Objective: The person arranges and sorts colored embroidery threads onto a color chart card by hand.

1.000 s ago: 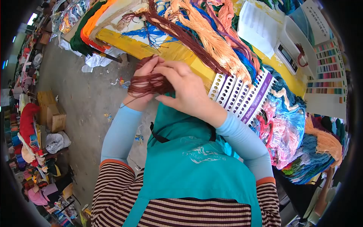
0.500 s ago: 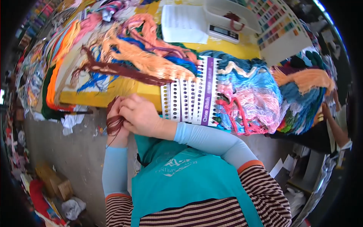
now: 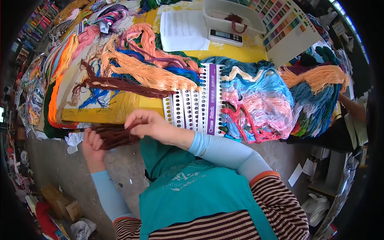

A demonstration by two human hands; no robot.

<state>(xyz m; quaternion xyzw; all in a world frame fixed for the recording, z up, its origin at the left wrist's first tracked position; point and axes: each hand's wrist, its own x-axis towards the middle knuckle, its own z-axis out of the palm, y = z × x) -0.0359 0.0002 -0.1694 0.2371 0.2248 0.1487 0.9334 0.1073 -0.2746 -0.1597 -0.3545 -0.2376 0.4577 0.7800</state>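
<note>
A loop of dark brown embroidery thread (image 3: 117,136) is spread between my two hands, in front of the table's near edge. My left hand (image 3: 95,145) is closed around its left end, fingers curled in. At the other end, my right hand (image 3: 149,127) has its fingers and thumb bent around the strands. Just beyond lie more dark brown thread (image 3: 126,86) and a peach skein (image 3: 154,72), tied to white punched cards (image 3: 182,110). A purple-striped card marked Cross Stitch (image 3: 212,100) bears blue and pink threads (image 3: 262,100) on its right.
A small scale (image 3: 225,37) carries a clear plastic tub (image 3: 234,16) with some brown thread inside. Beside it are a printed sheet (image 3: 184,32) and a colour chart (image 3: 286,30). Orange and green skeins (image 3: 56,94) hang over the left edge. Another person's arm (image 3: 354,107) shows at right.
My hands were together with brown thread wound around the left fingers. Now the left hand has moved left and down, and the thread is stretched out between both hands.
</note>
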